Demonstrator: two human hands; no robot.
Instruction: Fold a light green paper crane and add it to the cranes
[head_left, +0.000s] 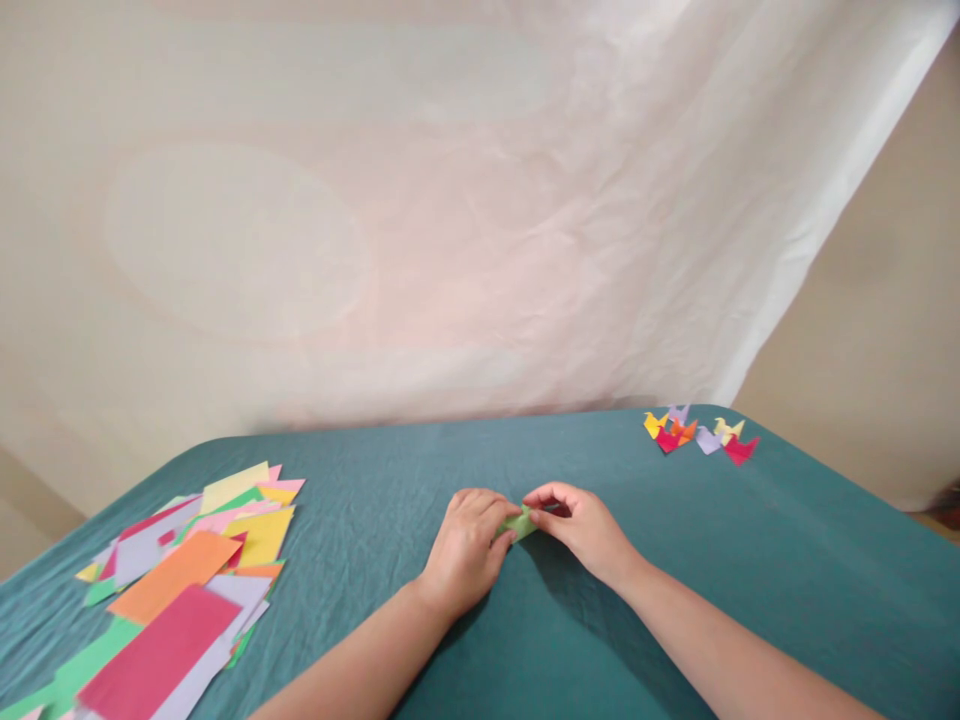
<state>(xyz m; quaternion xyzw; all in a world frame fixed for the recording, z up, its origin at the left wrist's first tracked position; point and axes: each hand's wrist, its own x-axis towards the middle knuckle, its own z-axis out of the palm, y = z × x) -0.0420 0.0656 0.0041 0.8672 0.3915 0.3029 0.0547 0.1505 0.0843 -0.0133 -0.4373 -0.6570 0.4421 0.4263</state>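
A small piece of folded light green paper (523, 523) is between my two hands, over the middle of the table. My left hand (472, 545) grips its left side, with the thumb in front and the fingers curled over the top. On the other side, my right hand (577, 525) pinches the paper's right end between thumb and fingertips. Much of the paper is hidden behind my fingers, so its full shape cannot be made out.
A spread-out pile of coloured paper sheets (176, 575) lies at the left of the table. Several small folded paper birds (709, 440) stand at the far right. A teal cloth (360, 470) covers the table, and a pale sheet (465, 250) hangs behind it.
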